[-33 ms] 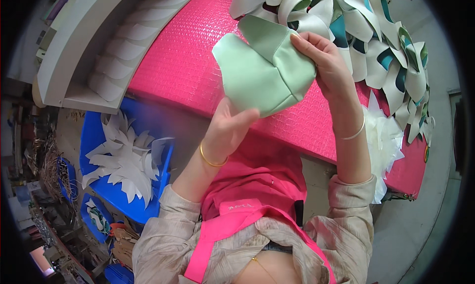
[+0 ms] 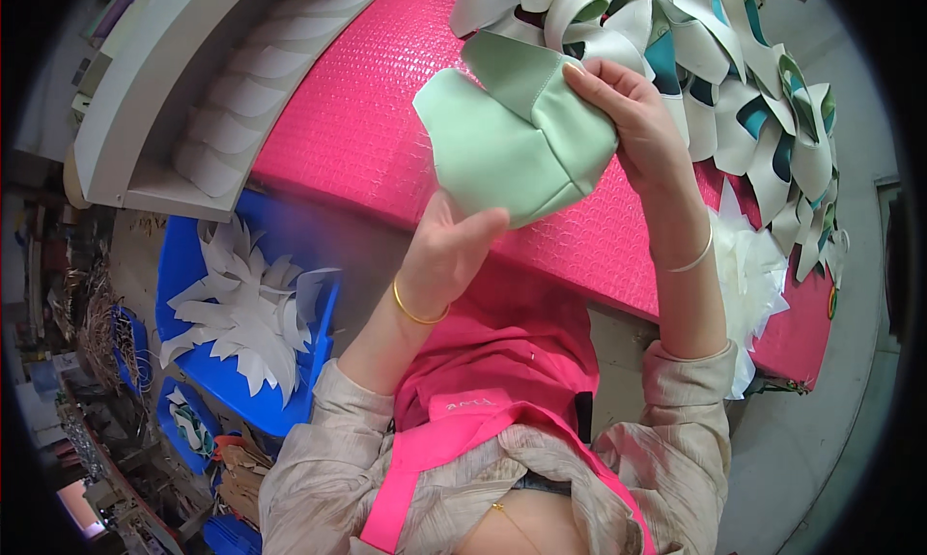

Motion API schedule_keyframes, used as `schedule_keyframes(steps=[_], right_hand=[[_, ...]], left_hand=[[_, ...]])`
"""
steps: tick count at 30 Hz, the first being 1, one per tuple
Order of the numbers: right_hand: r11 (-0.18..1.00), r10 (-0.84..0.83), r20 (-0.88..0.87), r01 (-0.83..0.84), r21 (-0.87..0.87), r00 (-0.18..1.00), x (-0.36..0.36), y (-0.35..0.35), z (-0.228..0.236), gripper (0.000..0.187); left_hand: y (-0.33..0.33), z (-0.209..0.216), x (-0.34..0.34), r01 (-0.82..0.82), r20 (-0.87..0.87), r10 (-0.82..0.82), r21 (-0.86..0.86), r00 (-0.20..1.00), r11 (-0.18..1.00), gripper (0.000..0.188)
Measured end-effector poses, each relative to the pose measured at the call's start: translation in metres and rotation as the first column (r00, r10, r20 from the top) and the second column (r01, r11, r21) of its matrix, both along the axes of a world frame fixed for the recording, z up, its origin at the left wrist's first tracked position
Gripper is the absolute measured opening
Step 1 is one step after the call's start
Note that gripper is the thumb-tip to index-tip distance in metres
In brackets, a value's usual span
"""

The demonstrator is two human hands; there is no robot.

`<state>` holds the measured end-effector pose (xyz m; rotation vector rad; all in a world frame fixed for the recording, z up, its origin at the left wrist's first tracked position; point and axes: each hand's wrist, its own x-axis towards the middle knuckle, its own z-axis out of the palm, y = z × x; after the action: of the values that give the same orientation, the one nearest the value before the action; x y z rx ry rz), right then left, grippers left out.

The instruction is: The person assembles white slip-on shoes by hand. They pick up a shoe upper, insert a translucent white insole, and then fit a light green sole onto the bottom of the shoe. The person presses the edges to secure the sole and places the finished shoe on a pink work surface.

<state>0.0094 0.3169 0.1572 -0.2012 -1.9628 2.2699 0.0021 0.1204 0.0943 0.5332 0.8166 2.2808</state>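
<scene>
A pale green shoe upper (image 2: 517,159), stitched along its seams, is held up above the pink table in front of me. Its lower left edge rests in my left hand (image 2: 449,251), with the thumb in front and the other fingers hidden behind the material. At the upper right edge, my right hand (image 2: 642,120) pinches it, thumb on the near face. Close behind that hand lies a heap of white uppers (image 2: 705,48) with green and teal linings.
The pink textured covering (image 2: 338,130) spans the table. A grey curved machine housing (image 2: 116,120) with a row of white pieces stands at the left. Below it, a blue bin (image 2: 183,362) holds white cut pieces (image 2: 246,328). More white jagged sheets (image 2: 748,284) hang at the right edge.
</scene>
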Motion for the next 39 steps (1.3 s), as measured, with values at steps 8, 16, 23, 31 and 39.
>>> schedule_keyframes(steps=[8, 16, 23, 31, 39], right_hand=[[0.996, -0.065, -0.032, 0.067, 0.064, 0.997, -0.026, -0.003, 0.014, 0.018], [0.967, -0.002, 0.065, -0.015, 0.255, 0.998, -0.032, -0.003, 0.033, 0.02], [0.711, 0.35, 0.167, -0.378, 0.593, 0.922, -0.015, -0.02, 0.058, 0.027], [-0.29, 0.303, 0.367, -0.282, 0.915, 0.879, 0.006, 0.032, 0.019, 0.016], [0.851, 0.348, 0.079, -0.35, 0.392, 0.934, -0.021, -0.023, 0.001, 0.044]], left_hand=[[0.002, 0.005, 0.005, 0.025, 0.218, -0.083, 0.257, 0.972, 0.966, 0.055], [-0.002, 0.01, 0.01, 0.018, 0.295, -0.056, 0.129, 0.954, 0.991, 0.055], [0.002, -0.037, -0.001, 0.227, 0.507, -0.363, 0.31, 0.782, 0.923, 0.048], [-0.048, -0.057, 0.028, 0.015, 0.37, 0.111, -0.322, 0.922, 0.947, 0.066], [0.019, -0.031, 0.011, -0.63, -0.919, -0.08, -0.327, 0.387, 0.704, 0.054]])
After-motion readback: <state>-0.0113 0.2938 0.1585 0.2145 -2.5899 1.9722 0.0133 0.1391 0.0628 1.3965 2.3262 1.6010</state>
